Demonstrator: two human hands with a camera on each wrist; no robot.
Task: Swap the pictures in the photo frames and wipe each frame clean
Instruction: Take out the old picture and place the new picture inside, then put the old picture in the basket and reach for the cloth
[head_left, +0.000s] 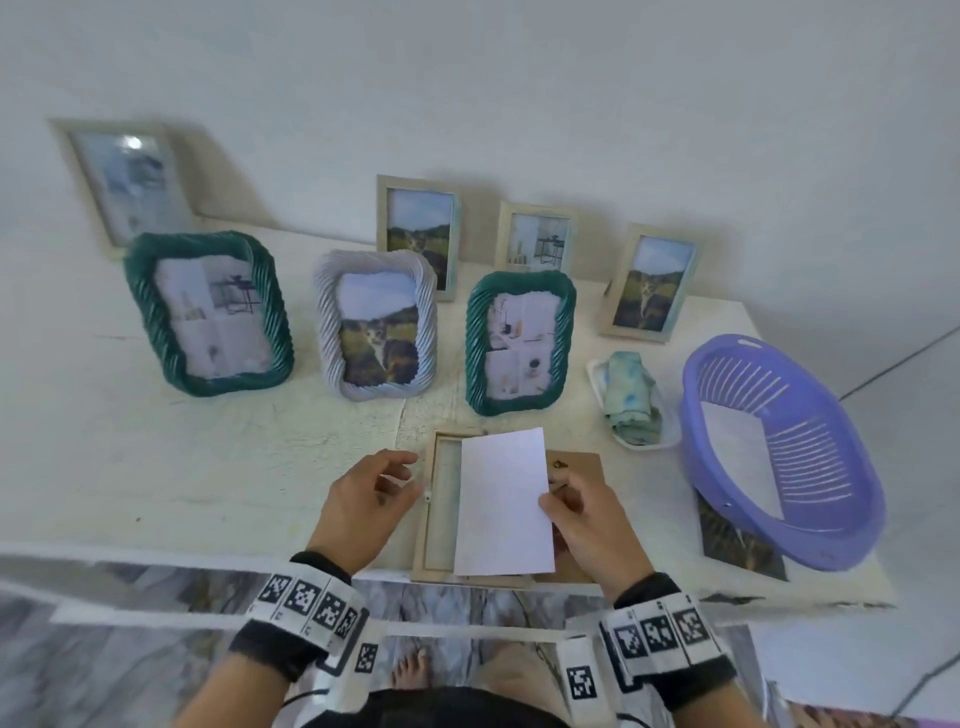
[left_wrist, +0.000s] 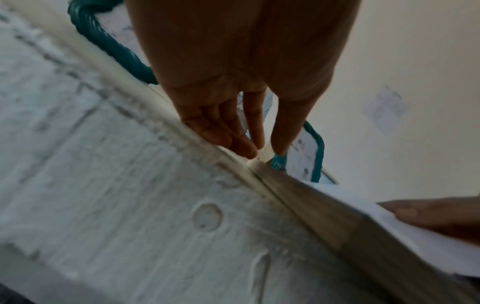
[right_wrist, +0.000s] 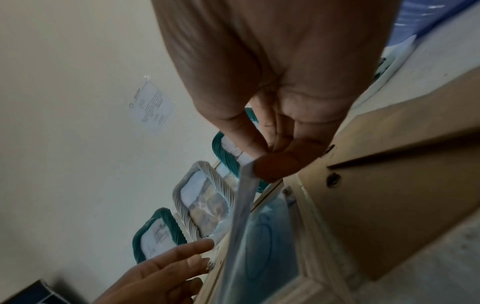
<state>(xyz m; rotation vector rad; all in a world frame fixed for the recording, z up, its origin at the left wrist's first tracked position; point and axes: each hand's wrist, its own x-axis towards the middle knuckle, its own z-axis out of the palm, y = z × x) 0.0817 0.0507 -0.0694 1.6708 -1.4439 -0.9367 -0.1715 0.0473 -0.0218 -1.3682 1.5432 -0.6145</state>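
Observation:
A plain beige frame (head_left: 435, 519) lies face down and opened at the table's front edge. Over it my right hand (head_left: 548, 504) pinches the right edge of a picture (head_left: 503, 504), white back up, between thumb and forefinger. The right wrist view shows the same pinch (right_wrist: 259, 162) on the picture (right_wrist: 242, 201), which tilts up off the frame's glass (right_wrist: 267, 236). The brown backing board (head_left: 579, 467) lies beside the frame, under my right hand. My left hand (head_left: 410, 473) is at the frame's left edge with relaxed fingers (left_wrist: 249, 148), holding nothing.
Several filled frames stand behind: a green one (head_left: 208, 312), a grey one (head_left: 376, 325), another green one (head_left: 519, 340), plain ones by the wall. A folded cloth (head_left: 631, 400) lies on a white dish. A purple basket (head_left: 779, 452) rests on a loose picture (head_left: 737, 540) at right.

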